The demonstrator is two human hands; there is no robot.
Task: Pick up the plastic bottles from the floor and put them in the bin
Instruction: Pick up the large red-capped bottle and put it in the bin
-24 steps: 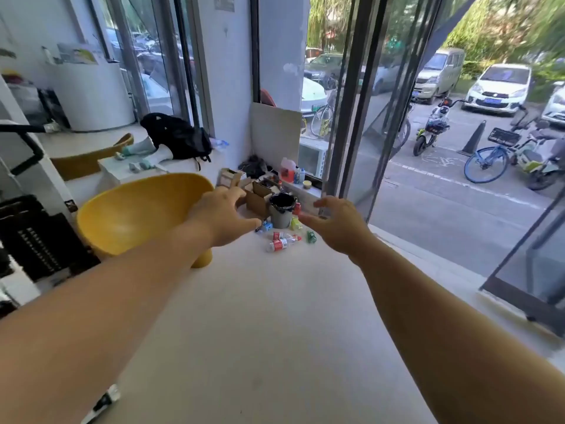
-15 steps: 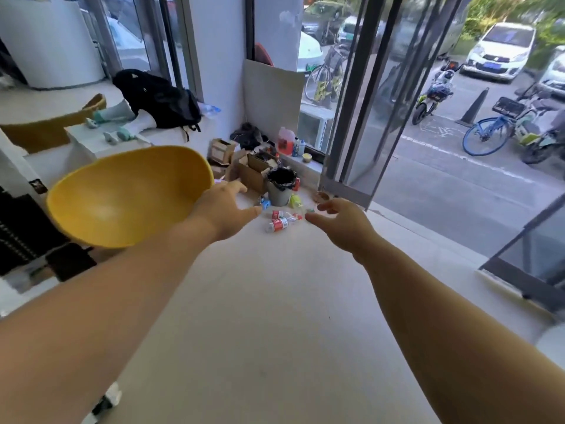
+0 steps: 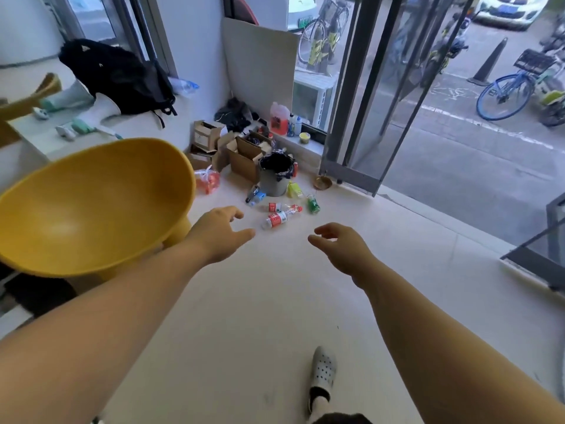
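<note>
Pale smooth floor (image 3: 275, 301), running to glass doors (image 3: 382, 102) and a street beyond. Big yellow chair (image 3: 91, 206) at the left, well clear of the work. Grey bin (image 3: 275, 175) lined in black, against cardboard boxes (image 3: 241, 157) in the corner. Plastic bottles (image 3: 275, 220) lying just before the bin, none lifted yet. Left hand (image 3: 220, 234) and right hand (image 3: 339, 243) stretched forward, empty, fingers (image 3: 321, 229) spread and loosely curled, probably readying to grab.

Bright daylight is pouring in through the tall glass doors (image 3: 379, 87), washing the pale floor (image 3: 260, 301) evenly; wide-angle distortion is bending edges, and motion blur is softening everything.
</note>
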